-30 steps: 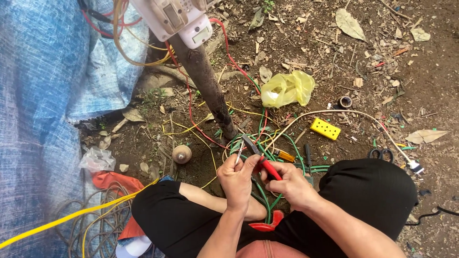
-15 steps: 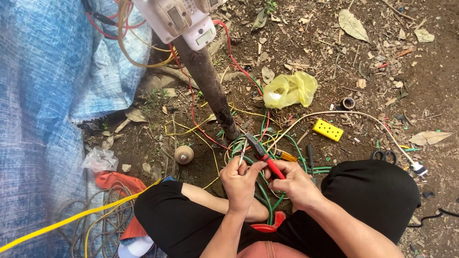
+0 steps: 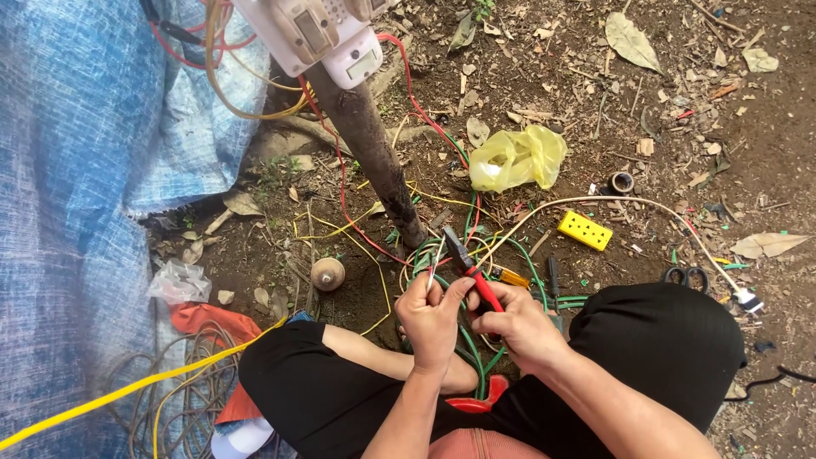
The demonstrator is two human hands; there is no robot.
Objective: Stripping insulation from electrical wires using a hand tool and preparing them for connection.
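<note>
I sit cross-legged on bare earth. My right hand (image 3: pixel 520 323) grips red-handled pliers (image 3: pixel 470 268), their dark jaws pointing up and left. My left hand (image 3: pixel 431 314) pinches a thin wire (image 3: pixel 436 259) that rises from its fingers right beside the jaws. Both hands are close together above a tangle of green wires (image 3: pixel 463 340) lying between my knees. A wooden post (image 3: pixel 370 144) stands just ahead, with white electrical boxes (image 3: pixel 316 30) fixed to its top.
A blue tarp (image 3: pixel 76 170) covers the left side. On the dirt lie a yellow plastic bag (image 3: pixel 516 157), a yellow socket block (image 3: pixel 585 229), a tape roll (image 3: pixel 622 182), scissors (image 3: pixel 686 276), a screwdriver (image 3: pixel 552 276), a white cable (image 3: pixel 646 208), a yellow cable (image 3: pixel 127 391) and coiled wire (image 3: pixel 183 382).
The hands stay close together on the wire; the pliers have shifted slightly in my right hand. The camera view has drifted a little.
</note>
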